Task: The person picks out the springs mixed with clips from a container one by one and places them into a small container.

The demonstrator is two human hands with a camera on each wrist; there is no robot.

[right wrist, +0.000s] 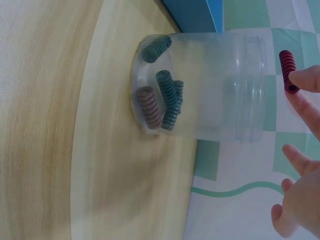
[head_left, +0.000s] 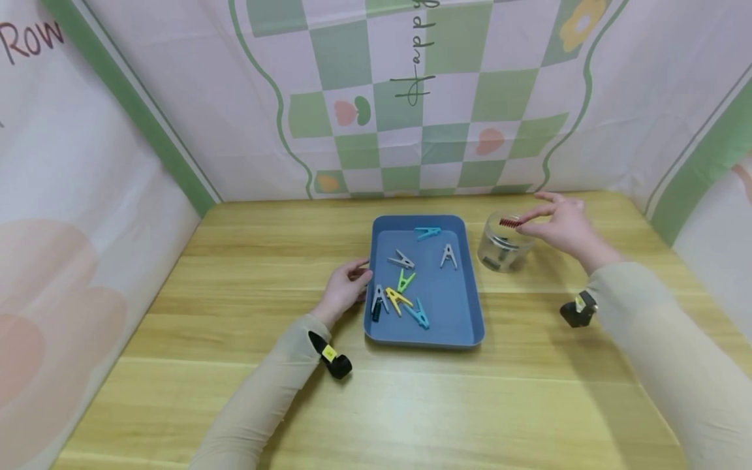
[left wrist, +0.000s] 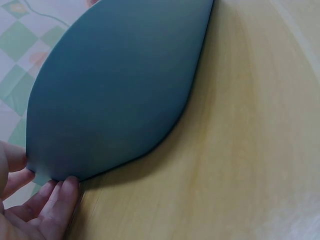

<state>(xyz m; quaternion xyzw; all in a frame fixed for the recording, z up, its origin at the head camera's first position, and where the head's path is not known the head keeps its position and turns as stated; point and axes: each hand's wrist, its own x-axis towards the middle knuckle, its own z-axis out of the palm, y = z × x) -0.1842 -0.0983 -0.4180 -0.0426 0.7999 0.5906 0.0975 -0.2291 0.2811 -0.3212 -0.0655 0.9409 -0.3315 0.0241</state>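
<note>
My right hand (head_left: 561, 225) pinches a red coil spring (right wrist: 288, 67) between thumb and finger, just above the mouth of a clear jar (head_left: 492, 245). Inside the jar lie several dark green springs (right wrist: 166, 87) and a reddish one (right wrist: 149, 107). Beside the left wall of a blue tray (head_left: 443, 313) is my left hand (head_left: 345, 287), its fingertips touching the wall and the thumb near the rim. The tray holds several clothespins: grey, light blue, a yellow one (head_left: 396, 300) and a green one (head_left: 405, 281). A dark green spring (head_left: 376, 309) lies at its lower left.
Tray and jar stand side by side on a wooden table (head_left: 235, 294), the jar to the right. A patterned cloth (head_left: 393, 143) hangs behind the table's far edge, with more cloth on both sides.
</note>
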